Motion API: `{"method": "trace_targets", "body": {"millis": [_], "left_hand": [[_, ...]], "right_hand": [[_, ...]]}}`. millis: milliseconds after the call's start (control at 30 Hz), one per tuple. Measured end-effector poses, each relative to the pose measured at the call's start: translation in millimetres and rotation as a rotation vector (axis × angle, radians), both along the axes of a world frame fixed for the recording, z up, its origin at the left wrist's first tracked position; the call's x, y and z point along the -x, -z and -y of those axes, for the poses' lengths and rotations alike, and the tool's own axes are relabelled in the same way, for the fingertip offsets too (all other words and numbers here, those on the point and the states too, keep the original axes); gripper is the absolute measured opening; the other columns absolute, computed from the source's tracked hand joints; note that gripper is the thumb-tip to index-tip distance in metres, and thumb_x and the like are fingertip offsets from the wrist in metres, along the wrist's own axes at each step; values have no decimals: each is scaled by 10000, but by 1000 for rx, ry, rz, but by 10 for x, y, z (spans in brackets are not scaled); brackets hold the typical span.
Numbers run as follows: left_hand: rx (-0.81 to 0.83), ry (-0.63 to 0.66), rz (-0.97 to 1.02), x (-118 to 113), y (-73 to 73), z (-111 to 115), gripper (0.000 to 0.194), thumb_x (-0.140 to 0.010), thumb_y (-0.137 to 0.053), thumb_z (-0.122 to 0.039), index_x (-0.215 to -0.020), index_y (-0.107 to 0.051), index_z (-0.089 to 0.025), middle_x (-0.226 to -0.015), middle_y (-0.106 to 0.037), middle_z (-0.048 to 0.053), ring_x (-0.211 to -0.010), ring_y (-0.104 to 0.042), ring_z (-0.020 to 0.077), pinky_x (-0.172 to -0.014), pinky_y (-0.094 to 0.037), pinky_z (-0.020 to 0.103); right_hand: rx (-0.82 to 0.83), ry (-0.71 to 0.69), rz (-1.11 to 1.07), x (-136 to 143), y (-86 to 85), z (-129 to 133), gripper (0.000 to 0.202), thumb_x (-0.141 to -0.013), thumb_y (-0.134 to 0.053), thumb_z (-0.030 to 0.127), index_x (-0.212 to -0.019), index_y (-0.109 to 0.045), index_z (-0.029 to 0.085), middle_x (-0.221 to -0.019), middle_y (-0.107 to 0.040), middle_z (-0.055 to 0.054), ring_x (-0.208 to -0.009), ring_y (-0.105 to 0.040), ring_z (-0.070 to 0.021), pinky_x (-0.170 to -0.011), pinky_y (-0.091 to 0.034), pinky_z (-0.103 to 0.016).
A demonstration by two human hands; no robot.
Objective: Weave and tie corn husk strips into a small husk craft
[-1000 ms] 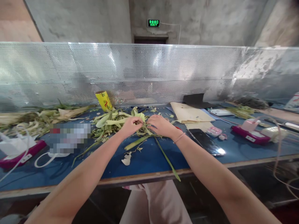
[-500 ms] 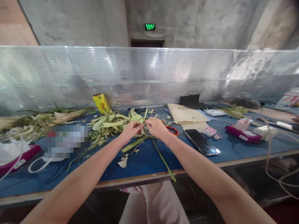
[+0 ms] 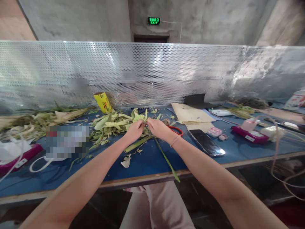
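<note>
Left hand (image 3: 135, 129) and right hand (image 3: 157, 128) meet; each grip pinches the green leaf strips (image 3: 140, 118) between them.

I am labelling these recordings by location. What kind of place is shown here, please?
Probably a workshop or small factory bench. A long blue worktable runs along a perforated metal divider, below bare concrete walls and a green exit sign. Both hands work green leaf strips.

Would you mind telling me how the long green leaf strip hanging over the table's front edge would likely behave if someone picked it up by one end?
The long green leaf strip looks thin and narrow, so it would probably droop rather than stay straight. It seems very light, likely sliding easily on the blue table if pushed. Its tip already overhangs the edge, so a nudge might drop it off.
</note>
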State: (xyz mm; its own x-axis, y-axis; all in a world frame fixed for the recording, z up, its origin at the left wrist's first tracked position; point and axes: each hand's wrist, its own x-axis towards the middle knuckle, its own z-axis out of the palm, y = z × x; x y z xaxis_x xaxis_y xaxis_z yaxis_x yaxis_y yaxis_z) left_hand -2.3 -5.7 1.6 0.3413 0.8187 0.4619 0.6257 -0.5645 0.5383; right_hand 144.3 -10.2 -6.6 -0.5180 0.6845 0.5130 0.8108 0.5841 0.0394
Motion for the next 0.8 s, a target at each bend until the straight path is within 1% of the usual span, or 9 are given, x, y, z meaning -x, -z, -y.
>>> {"method": "trace_targets", "body": {"millis": [133, 267, 333, 433, 500, 567, 633, 700, 800], "left_hand": [[-38, -8, -6, -3, -15, 34, 208, -740, -395, -174, -553, -309, -197, -471, -343, -36, -468, -344, 112, -499, -235, 253], [-3, 19, 78, -1, -29, 42, 223, -729, -428, -224, -534, -323, -191, -462, -338, -42, -461, -336, 102, -470, -227, 241], [82, 73, 144, 9, -23, 31, 220, -734, -440, -266, -547, -350, -192, -444, -317, -52, -430, -315, 93, -445, -223, 230], [301, 161, 249, 35, 5, 3, 186, -753, -435, -335, -626, -399, -203, -407, -250, -80, -355, -253, 80, -395, -197, 218], [348, 191, 271, 57, 17, -15, 179, -753, -441, -356, -660, -429, -203, -397, -246, -85, -340, -240, 77, -382, -192, 216], [279, 195, 234, 79, 13, -29, 188, -744, -457, -348, -642, -467, -191, -410, -296, -69, -368, -276, 79, -398, -214, 214], [176, 158, 176, 102, -4, -39, 202, -735, -467, -331, -603, -497, -180, -443, -347, -49, -418, -317, 85, -432, -236, 212], [97, 94, 126, 126, -23, -50, 208, -725, -472, -312, -571, -508, -177, -460, -371, -39, -446, -332, 91, -456, -236, 213], [-22, 5, 33, 162, -36, -77, 202, -720, -471, -275, -546, -512, -181, -454, -388, -27, -446, -333, 100, -473, -230, 224]], "right_hand": [[67, -41, -162, -12, -39, 4, 217, -878, -291, 207, -821, -490, 144, -675, -532, -40, -575, -477, -134, -566, -293, -245], [108, -129, -335, -28, -36, -17, 212, -866, -321, 230, -756, -492, 171, -641, -493, -4, -578, -455, -114, -578, -295, -224], [144, -167, -404, -44, -38, -41, 194, -850, -339, 214, -749, -500, 173, -651, -496, 1, -594, -454, -107, -594, -308, -214], [215, -230, -482, -73, -59, -77, 167, -827, -363, 184, -755, -512, 167, -708, -519, -4, -656, -471, -101, -638, -332, -204], [278, -244, -483, -99, -73, -90, 175, -828, -366, 201, -749, -518, 161, -716, -520, -4, -671, -473, -101, -648, -343, -208], [341, -234, -438, -133, -74, -94, 209, -837, -360, 243, -743, -528, 160, -685, -509, 2, -648, -466, -102, -637, -352, -218], [349, -220, -400, -178, -58, -96, 216, -835, -372, 281, -780, -545, 162, -695, -516, -2, -648, -469, -107, -645, -367, -234], [259, -185, -425, -231, -35, -102, 206, -810, -427, 306, -889, -545, 158, -807, -537, -35, -720, -490, -125, -703, -390, -267], [50, -107, -537, -311, -23, -123, 351, -780, -480, 320, -1088, -467, 152, -1018, -495, -106, -881, -495, -169, -807, -397, -339]]}}
